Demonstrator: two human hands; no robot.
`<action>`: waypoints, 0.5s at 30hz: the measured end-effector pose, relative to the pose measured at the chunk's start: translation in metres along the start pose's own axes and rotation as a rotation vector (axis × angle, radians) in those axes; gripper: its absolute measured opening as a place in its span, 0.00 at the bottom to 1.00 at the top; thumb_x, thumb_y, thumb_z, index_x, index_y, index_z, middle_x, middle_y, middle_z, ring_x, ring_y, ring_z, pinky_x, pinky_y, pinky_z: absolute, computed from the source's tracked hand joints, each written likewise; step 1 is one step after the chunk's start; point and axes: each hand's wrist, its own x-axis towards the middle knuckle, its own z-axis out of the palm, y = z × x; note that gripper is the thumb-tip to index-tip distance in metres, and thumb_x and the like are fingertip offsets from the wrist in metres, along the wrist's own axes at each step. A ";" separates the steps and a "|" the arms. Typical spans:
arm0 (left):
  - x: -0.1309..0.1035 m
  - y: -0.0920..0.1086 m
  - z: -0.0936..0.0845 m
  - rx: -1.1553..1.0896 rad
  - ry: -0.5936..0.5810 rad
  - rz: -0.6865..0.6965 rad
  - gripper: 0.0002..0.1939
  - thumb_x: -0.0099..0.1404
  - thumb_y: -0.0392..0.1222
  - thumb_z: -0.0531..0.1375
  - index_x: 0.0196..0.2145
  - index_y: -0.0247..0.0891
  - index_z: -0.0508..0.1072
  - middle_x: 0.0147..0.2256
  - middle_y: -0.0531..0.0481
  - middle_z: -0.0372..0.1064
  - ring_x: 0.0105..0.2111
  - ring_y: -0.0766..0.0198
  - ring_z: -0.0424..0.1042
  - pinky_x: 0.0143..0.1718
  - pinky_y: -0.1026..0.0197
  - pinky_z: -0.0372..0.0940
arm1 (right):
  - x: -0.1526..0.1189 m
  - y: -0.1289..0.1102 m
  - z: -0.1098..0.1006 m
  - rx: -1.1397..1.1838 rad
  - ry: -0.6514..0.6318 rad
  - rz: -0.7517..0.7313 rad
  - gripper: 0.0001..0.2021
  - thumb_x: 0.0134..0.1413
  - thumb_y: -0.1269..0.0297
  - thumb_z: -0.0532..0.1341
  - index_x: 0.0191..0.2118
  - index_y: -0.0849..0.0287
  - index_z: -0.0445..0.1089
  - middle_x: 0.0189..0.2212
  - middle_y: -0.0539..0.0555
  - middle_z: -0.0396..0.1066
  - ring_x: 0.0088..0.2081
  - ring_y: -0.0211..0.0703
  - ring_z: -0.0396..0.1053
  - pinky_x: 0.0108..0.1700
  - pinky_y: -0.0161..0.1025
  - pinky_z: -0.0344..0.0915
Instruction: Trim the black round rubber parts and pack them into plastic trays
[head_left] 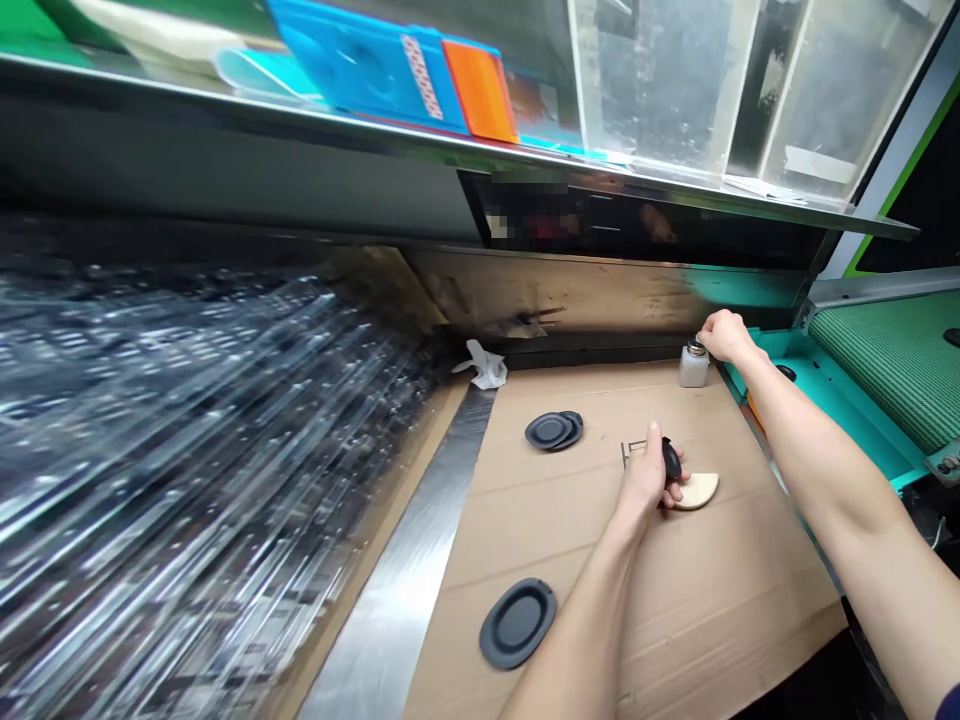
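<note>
My left hand (646, 478) is closed around a small black rounded part (671, 459), thumb pointing up, above the cardboard. Just beside its fingers lies a cream, half-round flat pad (699, 490). At the far right corner, my right hand (725, 335) is closed with fingers bent down at the top of a small whitish bottle (694, 367) with a metal cap. What those fingers pinch is hidden. Two overlapping dark grey oval pieces (551, 430) lie left of my left hand. Nearer to me rests another dark grey oval piece (517, 623).
A cardboard sheet (570, 540) covers the worktop, with a metal strip (405, 560) along its left. Clear plastic trays (187, 480) fill the left side. A crumpled white tissue (486, 365) sits at the back. A teal tray (832, 400) and green conveyor belt (900, 350) stand right; a shelf (420, 150) overhangs.
</note>
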 end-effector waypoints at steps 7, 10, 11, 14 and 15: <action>0.005 -0.001 -0.001 0.003 -0.015 -0.009 0.41 0.67 0.74 0.43 0.37 0.29 0.73 0.22 0.42 0.74 0.12 0.65 0.66 0.10 0.65 0.56 | 0.009 -0.004 -0.003 -0.143 -0.089 -0.071 0.03 0.55 0.69 0.67 0.35 0.58 0.79 0.34 0.57 0.75 0.37 0.46 0.73 0.42 0.37 0.69; 0.006 -0.002 -0.002 0.002 -0.022 -0.009 0.41 0.67 0.74 0.44 0.39 0.29 0.74 0.23 0.42 0.75 0.13 0.64 0.67 0.10 0.65 0.57 | 0.011 -0.002 -0.003 -0.140 -0.102 -0.069 0.03 0.55 0.67 0.67 0.35 0.59 0.79 0.34 0.57 0.75 0.36 0.45 0.73 0.41 0.36 0.69; 0.006 -0.002 -0.002 -0.003 -0.025 -0.010 0.41 0.67 0.73 0.44 0.39 0.28 0.74 0.23 0.42 0.75 0.13 0.64 0.67 0.10 0.65 0.57 | 0.012 -0.002 -0.003 -0.143 -0.102 -0.068 0.03 0.55 0.67 0.67 0.35 0.59 0.79 0.34 0.57 0.75 0.36 0.45 0.73 0.42 0.36 0.69; 0.004 -0.001 -0.002 -0.013 -0.026 -0.008 0.41 0.68 0.72 0.44 0.40 0.27 0.74 0.23 0.41 0.75 0.13 0.64 0.67 0.10 0.65 0.57 | 0.013 -0.001 -0.001 -0.155 -0.092 -0.074 0.04 0.54 0.67 0.67 0.36 0.59 0.79 0.35 0.58 0.75 0.37 0.45 0.73 0.43 0.36 0.69; 0.004 0.000 -0.002 -0.014 -0.025 -0.008 0.40 0.68 0.71 0.44 0.40 0.27 0.74 0.23 0.41 0.75 0.13 0.64 0.67 0.10 0.65 0.57 | 0.014 -0.001 -0.001 -0.154 -0.087 -0.078 0.04 0.54 0.67 0.67 0.36 0.59 0.79 0.36 0.58 0.75 0.37 0.45 0.73 0.43 0.36 0.69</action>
